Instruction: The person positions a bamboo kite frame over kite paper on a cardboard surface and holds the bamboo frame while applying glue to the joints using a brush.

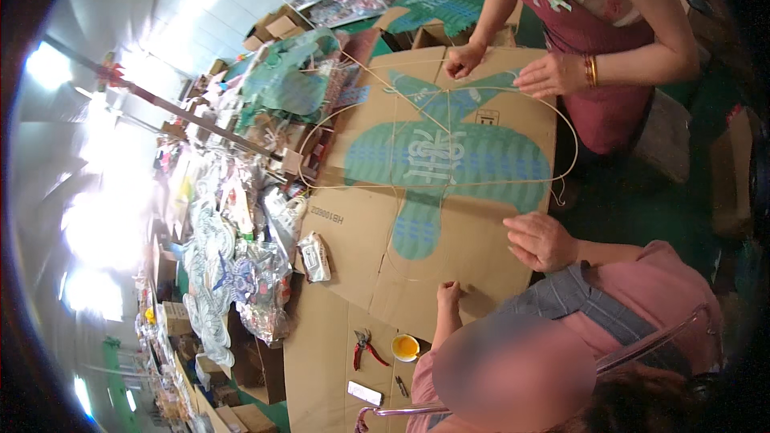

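A large green kite (497, 148) with blue markings and a white emblem lies flat on the cardboard-covered table (341, 273). Thin pale rods and a looped outline cross over it. My left hand (449, 294), closed, rests by the cardboard's near edge below the kite's green tail; what it holds, if anything, is hidden. Fingers extended, my right hand (541, 240) hovers just off the kite's lower right side, apparently with nothing in it. Across the table, a co-worker's closed hand (465, 60) is at the rods over the kite's top, and their other hand (553, 76) is open beside it.
Near me lie red-handled cutters (365, 349), a small bowl of yellow stuff (406, 347), a white phone-like slab (365, 393) and a small dark tool (401, 386). A white packet (314, 256) sits by the left edge. Green fabric pieces (289, 76) and plastic bags (261, 281) are heaped to the left.
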Available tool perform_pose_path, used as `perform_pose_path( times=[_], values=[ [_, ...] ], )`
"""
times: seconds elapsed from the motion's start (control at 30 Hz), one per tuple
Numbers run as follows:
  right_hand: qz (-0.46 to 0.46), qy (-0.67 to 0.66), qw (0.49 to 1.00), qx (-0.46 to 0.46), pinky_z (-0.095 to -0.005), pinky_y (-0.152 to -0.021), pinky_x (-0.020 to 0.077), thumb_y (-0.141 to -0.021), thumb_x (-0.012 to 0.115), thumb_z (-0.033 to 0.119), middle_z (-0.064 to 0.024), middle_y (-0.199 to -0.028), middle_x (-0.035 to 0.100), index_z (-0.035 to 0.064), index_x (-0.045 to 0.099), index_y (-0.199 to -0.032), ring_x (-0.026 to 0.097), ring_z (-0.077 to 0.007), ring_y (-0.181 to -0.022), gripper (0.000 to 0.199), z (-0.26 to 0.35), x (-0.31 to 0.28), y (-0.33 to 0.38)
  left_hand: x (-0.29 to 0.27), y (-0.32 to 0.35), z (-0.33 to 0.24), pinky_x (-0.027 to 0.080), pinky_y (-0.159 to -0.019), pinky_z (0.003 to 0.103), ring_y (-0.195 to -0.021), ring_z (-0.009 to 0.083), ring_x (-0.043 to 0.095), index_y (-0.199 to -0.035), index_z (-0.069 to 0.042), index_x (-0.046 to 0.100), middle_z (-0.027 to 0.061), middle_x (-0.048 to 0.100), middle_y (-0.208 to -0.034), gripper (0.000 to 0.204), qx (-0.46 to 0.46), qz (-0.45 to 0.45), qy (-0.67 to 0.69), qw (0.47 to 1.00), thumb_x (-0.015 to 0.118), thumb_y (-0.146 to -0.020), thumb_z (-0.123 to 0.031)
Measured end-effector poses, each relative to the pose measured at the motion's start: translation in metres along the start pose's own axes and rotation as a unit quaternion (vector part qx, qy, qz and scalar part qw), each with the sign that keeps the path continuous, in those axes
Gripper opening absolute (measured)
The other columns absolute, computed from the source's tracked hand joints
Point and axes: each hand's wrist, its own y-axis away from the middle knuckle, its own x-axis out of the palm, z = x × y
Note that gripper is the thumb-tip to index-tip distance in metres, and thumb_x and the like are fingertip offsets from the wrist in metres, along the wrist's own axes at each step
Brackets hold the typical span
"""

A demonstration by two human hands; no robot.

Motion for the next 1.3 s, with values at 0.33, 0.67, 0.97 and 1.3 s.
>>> perform_pose_path(
  times=[0.33,0.67,0.97,1.3],
  values=[
    [-0.078,0.015,0.992,0.094,-0.0346,-0.070,0.0470,-0.072,0.061,0.001,-0.0151,-0.104,0.056,-0.0019,0.056,-0.088,0.057,-0.0289,-0.085,0.018,0.005,-0.130,0.050,0.048,0.176,-0.030,0.045,-0.059,0.032,-0.081,0.0224,0.056,-0.115,-0.003,0.040,0.0125,0.052,-0.100,0.050,-0.075,-0.008,0.490,0.869,0.055,-0.083,-0.038],
    [0.506,-0.041,0.745,0.433,-0.0353,-0.070,0.0454,-0.073,0.063,0.014,-0.0159,-0.094,0.059,-0.0019,0.061,-0.086,0.057,-0.0309,-0.080,0.020,-0.028,-0.134,0.275,0.172,0.316,0.072,0.043,-0.087,0.042,-0.105,0.0400,0.049,-0.127,-0.008,0.034,0.0268,0.045,-0.116,0.081,-0.070,0.030,-0.165,0.983,0.063,-0.067,-0.053],
    [0.701,-0.054,0.650,0.288,-0.0349,-0.068,0.0459,-0.074,0.060,0.015,-0.0157,-0.092,0.060,-0.0004,0.061,-0.086,0.058,-0.0290,-0.077,0.020,-0.007,-0.118,0.413,0.189,0.369,0.111,0.048,-0.070,0.043,-0.081,0.0361,0.059,-0.098,-0.001,0.043,0.0229,0.060,-0.085,0.048,-0.086,0.004,-0.155,0.984,0.065,-0.071,-0.034],
    [0.772,-0.065,0.571,0.270,-0.0344,-0.065,0.0465,-0.074,0.057,0.016,-0.0154,-0.088,0.061,0.0012,0.062,-0.087,0.058,-0.0269,-0.073,0.020,0.048,-0.057,0.437,0.153,0.352,0.154,0.046,-0.071,0.047,-0.085,0.0385,0.057,-0.099,-0.003,0.047,0.0248,0.059,-0.087,0.032,-0.103,-0.063,0.159,0.980,0.058,-0.075,-0.022]
  ],
)
